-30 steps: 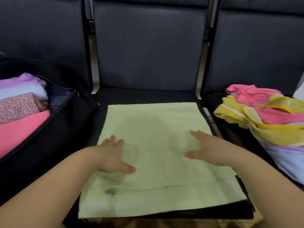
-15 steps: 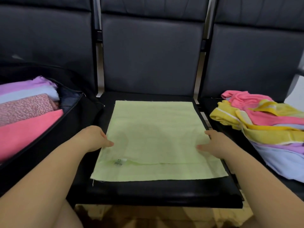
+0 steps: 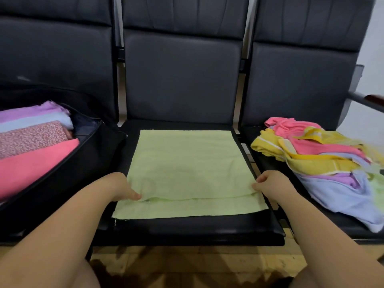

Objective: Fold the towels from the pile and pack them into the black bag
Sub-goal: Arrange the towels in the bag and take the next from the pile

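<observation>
Folded green towel [image 3: 187,169] flat on middle seat, bag [image 3: 68,163] left, pile [image 3: 324,161] right

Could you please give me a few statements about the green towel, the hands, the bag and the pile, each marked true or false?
1. The green towel lies on the middle seat. True.
2. The left hand and right hand grip the towel at its opposite side edges. True.
3. The black bag is empty. False: folded pink, patterned and lilac towels are in it.
4. The towel pile sits left of the green towel. False: it is on the right seat.
5. The green towel is rolled into a tube. False: it lies flat, folded in layers.
</observation>
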`<action>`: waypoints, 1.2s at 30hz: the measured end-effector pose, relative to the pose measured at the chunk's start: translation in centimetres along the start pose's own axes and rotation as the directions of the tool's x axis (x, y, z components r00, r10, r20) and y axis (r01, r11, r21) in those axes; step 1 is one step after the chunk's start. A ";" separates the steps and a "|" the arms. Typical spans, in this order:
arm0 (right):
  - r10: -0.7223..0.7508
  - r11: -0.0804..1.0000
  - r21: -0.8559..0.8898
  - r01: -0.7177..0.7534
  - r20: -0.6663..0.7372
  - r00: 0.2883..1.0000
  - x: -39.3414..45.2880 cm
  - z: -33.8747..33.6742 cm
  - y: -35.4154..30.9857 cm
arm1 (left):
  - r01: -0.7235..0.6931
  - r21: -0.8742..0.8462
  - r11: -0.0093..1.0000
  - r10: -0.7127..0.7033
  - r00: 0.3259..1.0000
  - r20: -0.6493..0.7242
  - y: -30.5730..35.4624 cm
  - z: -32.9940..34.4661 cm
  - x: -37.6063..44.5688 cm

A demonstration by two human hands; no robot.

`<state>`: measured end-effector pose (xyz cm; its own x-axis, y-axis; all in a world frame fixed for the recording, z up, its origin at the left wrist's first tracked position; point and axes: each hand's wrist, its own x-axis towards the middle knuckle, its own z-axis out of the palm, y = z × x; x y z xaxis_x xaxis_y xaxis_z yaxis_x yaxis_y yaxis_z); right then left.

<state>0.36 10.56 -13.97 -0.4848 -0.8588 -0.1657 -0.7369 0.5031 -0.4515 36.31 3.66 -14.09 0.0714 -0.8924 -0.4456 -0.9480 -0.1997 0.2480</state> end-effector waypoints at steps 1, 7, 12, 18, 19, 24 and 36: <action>-0.005 1.000 0.014 0.005 -0.023 1.000 -0.1 0.0 0.1 | -0.005 -0.031 1.000 0.005 1.000 0.004 -0.1 0.1 0.0; -0.062 0.989 0.122 0.082 -0.158 0.986 -0.4 0.0 0.6 | -0.074 -0.355 0.932 0.031 0.992 -0.124 0.3 -0.6 -0.5; 0.022 0.756 0.640 0.137 -0.235 0.972 -1.6 -1.9 -0.1 | -0.136 -0.875 0.466 -0.066 0.980 -0.187 -0.7 -2.8 -1.4; 0.034 0.718 0.694 0.057 -0.117 0.993 -3.5 -4.0 -0.3 | -0.027 -0.903 0.429 0.041 0.999 -0.010 -2.4 -4.4 -4.1; 0.036 0.760 0.650 -0.001 -0.040 0.999 -3.7 -4.0 -0.1 | -0.002 -0.848 0.529 0.035 0.999 0.019 -2.8 -4.2 -4.2; 0.121 0.931 0.318 -0.178 0.193 0.974 -3.0 -2.5 0.8 | 0.082 -0.565 0.821 0.008 0.988 0.155 -3.0 -2.0 -3.8; 0.199 0.967 0.096 -0.234 0.281 0.939 -3.1 -0.8 1.3 | 0.056 -0.204 0.977 -0.027 0.989 0.145 -2.5 0.1 -3.9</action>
<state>0.53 13.96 -13.31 -0.4691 -0.7333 -0.4922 -0.5543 0.6783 -0.4824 38.35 7.65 -13.07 0.0509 -0.8185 -0.5723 -0.8592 -0.3281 0.3927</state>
